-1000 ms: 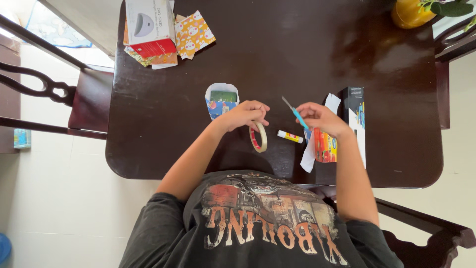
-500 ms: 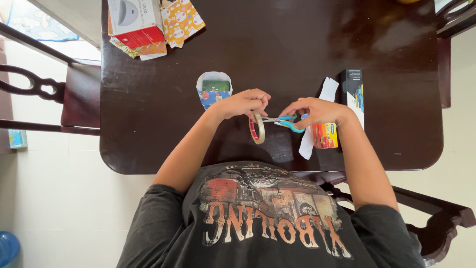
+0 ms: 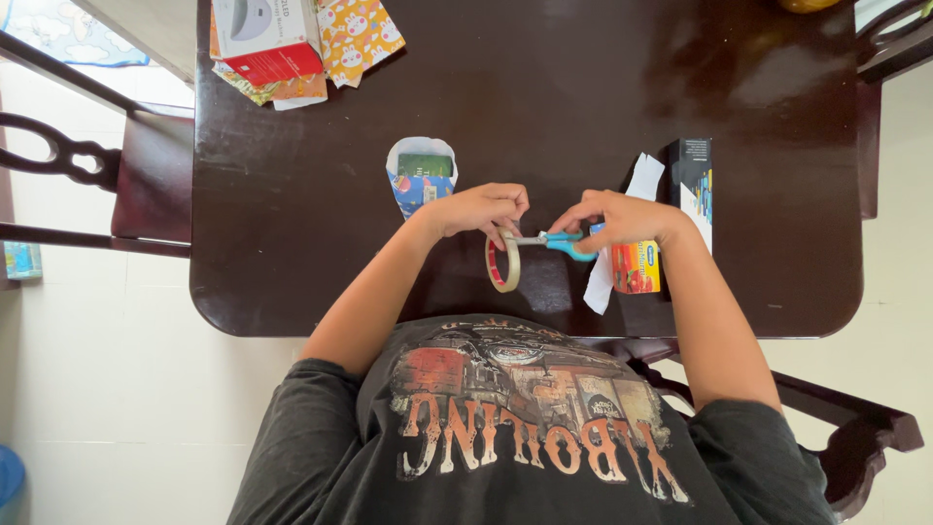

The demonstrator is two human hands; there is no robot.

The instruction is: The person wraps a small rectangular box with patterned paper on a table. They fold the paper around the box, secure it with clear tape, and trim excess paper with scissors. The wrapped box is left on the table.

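Cutting tape off the roll with small scissors

The left hand (image 3: 481, 209) pinches a roll of tape (image 3: 502, 262) just above the dark table (image 3: 292, 194), fingers closed on its rim and the pulled end; the right hand (image 3: 622, 216) is closed on blue-handled scissors (image 3: 556, 240) whose blades point at the roll. A clean cut likely wants the strip taut and the blades square across it. A paper-wrapped piece (image 3: 420, 175) lies beyond, an orange box (image 3: 637, 267) beside the right wrist.

Glossy dark wood table (image 3: 544, 87)
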